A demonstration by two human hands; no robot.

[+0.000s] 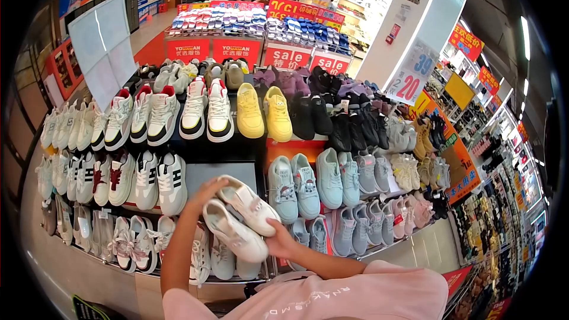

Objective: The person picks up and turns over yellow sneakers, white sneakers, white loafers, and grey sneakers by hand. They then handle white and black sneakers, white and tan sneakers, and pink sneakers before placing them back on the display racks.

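Observation:
A pair of white sneakers (240,225) is held side by side in front of me, above the lower display rows. My left hand (206,194) grips them at the heel end, its fingers bent over the collar of the farther shoe. At the toe end, my right hand (281,240) is closed on the pair, thumb against the farther shoe's toe. Just behind the pair is a grey box top (220,173) in the middle row. Light blue sneakers (283,189) stand to its right, and white sneakers with black marks (172,184) to its left.
Tiered rows hold many shoes, among them yellow sneakers (251,112) on the top tier. A blank white sign (102,50) stands at the left, a price sign (412,71) at the right. Behind are slipper bins with red sale panels (286,57). More shoe racks (495,225) line the right.

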